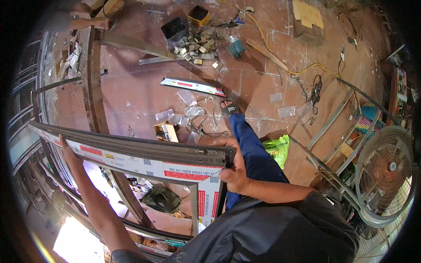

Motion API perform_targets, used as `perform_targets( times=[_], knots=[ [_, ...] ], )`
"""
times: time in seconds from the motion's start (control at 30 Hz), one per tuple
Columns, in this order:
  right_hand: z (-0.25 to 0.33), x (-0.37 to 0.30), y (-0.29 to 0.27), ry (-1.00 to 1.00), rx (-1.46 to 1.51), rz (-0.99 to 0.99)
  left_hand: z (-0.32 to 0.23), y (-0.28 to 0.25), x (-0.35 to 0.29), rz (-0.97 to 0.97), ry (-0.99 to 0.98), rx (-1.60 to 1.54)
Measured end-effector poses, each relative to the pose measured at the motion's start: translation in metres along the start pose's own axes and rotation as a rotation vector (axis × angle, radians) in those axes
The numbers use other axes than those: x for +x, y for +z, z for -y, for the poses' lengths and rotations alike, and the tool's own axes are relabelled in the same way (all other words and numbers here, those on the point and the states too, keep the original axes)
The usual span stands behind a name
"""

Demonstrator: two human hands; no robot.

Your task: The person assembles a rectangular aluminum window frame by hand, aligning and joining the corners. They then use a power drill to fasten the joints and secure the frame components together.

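A dark aluminium window or door frame (136,163), its face covered in white and red printed protective film, is held tilted in front of my body. My right hand (235,172) is closed round its near right corner, thumb on the filmed face and fingers over the dark edge. Towards the left end of the same long bar, my left hand (68,151) grips the bar; its fingers are partly hidden. A shorter filmed side (208,199) runs down from the right corner towards my lap.
Beyond the frame, a loose filmed strip (193,86) lies by my foot. Further off are a heap of small metal blocks (195,46), a teal power tool (236,47) and a yellow cord (313,66). At right stand a ladder (331,118) and a fan (385,171); a long beam (92,83) stands left.
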State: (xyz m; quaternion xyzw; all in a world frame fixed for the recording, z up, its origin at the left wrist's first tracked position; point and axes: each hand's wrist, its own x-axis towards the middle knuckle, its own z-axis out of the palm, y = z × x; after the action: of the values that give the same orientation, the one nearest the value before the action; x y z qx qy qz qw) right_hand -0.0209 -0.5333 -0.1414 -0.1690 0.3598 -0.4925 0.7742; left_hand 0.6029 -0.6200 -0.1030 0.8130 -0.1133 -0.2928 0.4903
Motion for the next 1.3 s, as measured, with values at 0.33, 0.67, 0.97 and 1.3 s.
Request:
perform_targets(
  times=[0.33, 0.67, 0.97, 1.3],
  knots=[
    [0.056, -0.015, -0.012, -0.180, -1.228, -0.072, 0.012, 0.073, -0.175, -0.332, 0.687, 0.579],
    [0.077, -0.013, -0.002, -0.281, -1.526, 0.089, 0.091, 0.155, -0.453, 0.518, -0.074, 0.008],
    [0.061, -0.027, 0.009, -0.289, -1.630, 0.020, 0.079, 0.171, -0.456, 0.583, -0.184, -0.108],
    [0.049, -0.011, -0.015, 0.113, -0.285, -0.028, 0.093, 0.153, -0.475, 0.506, 0.208, 0.348]
  ],
)
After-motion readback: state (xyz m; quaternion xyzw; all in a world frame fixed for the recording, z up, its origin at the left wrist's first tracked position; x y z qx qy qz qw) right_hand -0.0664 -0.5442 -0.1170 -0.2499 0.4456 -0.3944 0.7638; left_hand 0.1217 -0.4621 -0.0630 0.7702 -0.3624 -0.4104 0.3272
